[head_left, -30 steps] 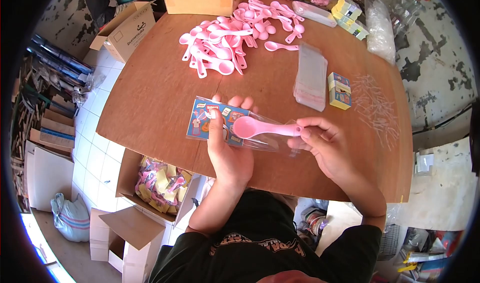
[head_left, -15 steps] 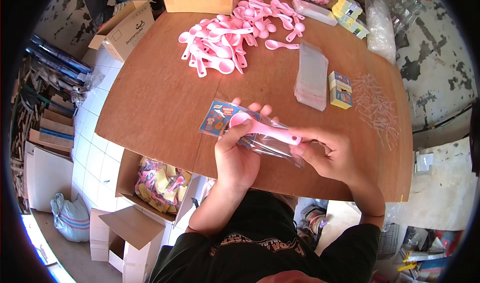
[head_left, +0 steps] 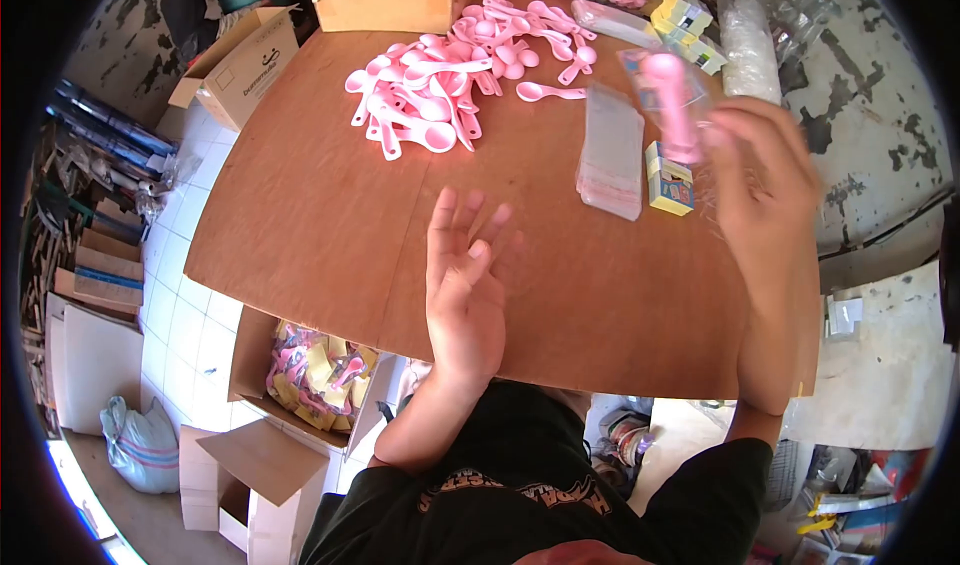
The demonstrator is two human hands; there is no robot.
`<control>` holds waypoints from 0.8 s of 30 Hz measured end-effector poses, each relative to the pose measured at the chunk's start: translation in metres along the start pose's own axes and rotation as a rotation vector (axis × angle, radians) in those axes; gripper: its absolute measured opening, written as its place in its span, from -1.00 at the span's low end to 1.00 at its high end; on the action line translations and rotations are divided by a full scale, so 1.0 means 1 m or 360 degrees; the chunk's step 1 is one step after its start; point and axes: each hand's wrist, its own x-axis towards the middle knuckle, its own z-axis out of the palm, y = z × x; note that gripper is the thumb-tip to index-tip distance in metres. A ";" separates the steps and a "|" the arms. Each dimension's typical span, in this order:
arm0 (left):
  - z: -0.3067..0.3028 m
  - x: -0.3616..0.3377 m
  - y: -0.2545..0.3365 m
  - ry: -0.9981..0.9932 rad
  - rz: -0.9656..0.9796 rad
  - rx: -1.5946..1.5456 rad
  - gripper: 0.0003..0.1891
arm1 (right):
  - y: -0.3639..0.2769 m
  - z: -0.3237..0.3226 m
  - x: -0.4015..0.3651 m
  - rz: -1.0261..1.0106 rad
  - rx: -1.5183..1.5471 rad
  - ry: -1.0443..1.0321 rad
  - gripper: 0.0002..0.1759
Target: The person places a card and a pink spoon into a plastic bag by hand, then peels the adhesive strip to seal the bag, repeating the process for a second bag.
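My left hand is raised over the near part of the brown table, palm up, fingers apart, holding nothing. At the right, my right hand grips a clear packet with a pink spoon and a card inside, blurred by motion. The packet is above the stack of cards and beside the pile of clear plastic sleeves. A single pink spoon lies left of the sleeves, near the large heap of pink spoons.
An open carton below the table's left edge holds packed spoons. Another box stands at the table's back. Yellow card bundles and a plastic roll are at the back right. Small clear pieces lie partly behind my right hand.
My left hand has let go of the packet and opened. My right hand has carried the packet up and to the right. The view has shifted slightly.
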 end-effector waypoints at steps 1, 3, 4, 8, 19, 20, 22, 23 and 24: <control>0.000 -0.001 0.001 -0.0020 -0.0006 0.0002 -0.30 | 0.001 0.006 0.001 0.0027 0.0092 -0.0114 -0.93; -0.001 -0.003 0.001 -0.0100 0.0159 0.0129 -0.32 | -0.001 0.015 -0.003 0.0037 0.0179 -0.0230 -0.92; -0.003 -0.003 0.000 -0.0094 0.0162 0.0116 -0.32 | -0.004 0.018 -0.009 0.0273 0.0483 -0.0307 -0.89; -0.007 0.001 0.005 -0.0509 0.0304 0.0723 -0.35 | -0.021 0.010 -0.013 0.0604 0.0924 -0.0900 -0.76; 0.007 -0.008 0.003 -0.0589 -0.0106 0.0574 -0.69 | -0.043 0.024 -0.034 0.0836 0.1259 -0.0802 -0.68; 0.006 -0.009 0.004 -0.0517 -0.0119 0.0602 -0.74 | -0.045 0.026 -0.034 0.0774 0.1249 -0.0553 -0.71; 0.008 -0.010 0.003 -0.0439 -0.0047 0.0564 -0.75 | -0.051 0.019 -0.029 0.0637 0.1167 -0.0410 -0.86; 0.010 -0.011 0.007 -0.0460 -0.0062 0.0659 -0.76 | -0.049 0.016 -0.029 0.0279 0.1057 -0.0403 -0.89; 0.012 -0.012 0.010 -0.0484 -0.0080 0.0755 -0.76 | -0.049 0.013 -0.029 -0.0073 0.0936 -0.0390 -0.87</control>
